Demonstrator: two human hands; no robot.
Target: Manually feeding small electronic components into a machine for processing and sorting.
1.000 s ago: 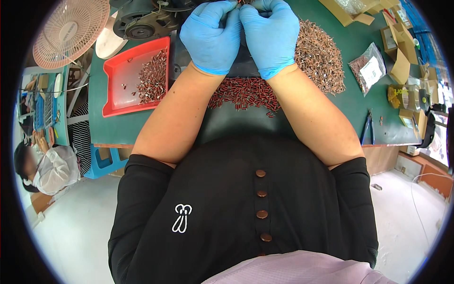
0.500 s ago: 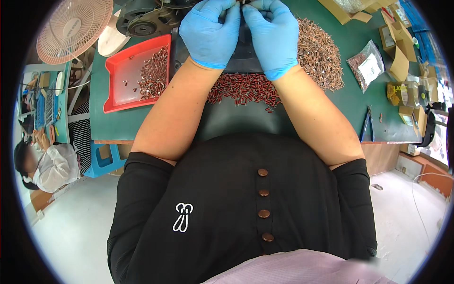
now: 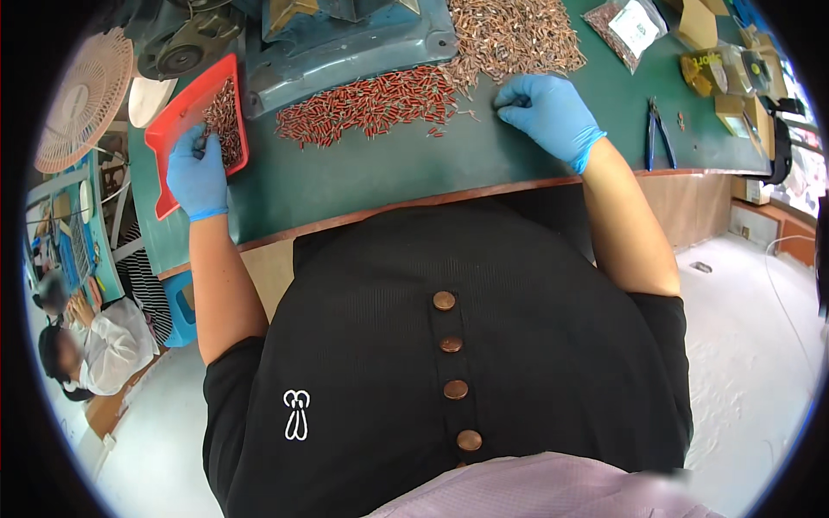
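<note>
Both my hands wear blue gloves. My left hand [image 3: 197,171] rests over the near part of a red tray [image 3: 169,129] that holds small brown parts [image 3: 226,116], fingers curled at the pile; I cannot tell if it grips any. My right hand [image 3: 546,110] lies on the green table [image 3: 414,168] at the near edge of a heap of brownish metal parts [image 3: 518,34], fingertips pinched at a few of them. A band of small red cylindrical parts [image 3: 367,105] lies between the hands, in front of a grey-blue machine base [image 3: 345,47].
Pliers [image 3: 661,138] lie on the table to the right, with a plastic bag of parts [image 3: 626,26] and small cardboard boxes [image 3: 721,65] beyond. A pale fan [image 3: 85,99] stands at the left. Another person in white [image 3: 91,345] sits lower left.
My hands were together up at the machine; now they have parted, the left going out to the red tray, the right to the brownish heap. The view has tilted down.
</note>
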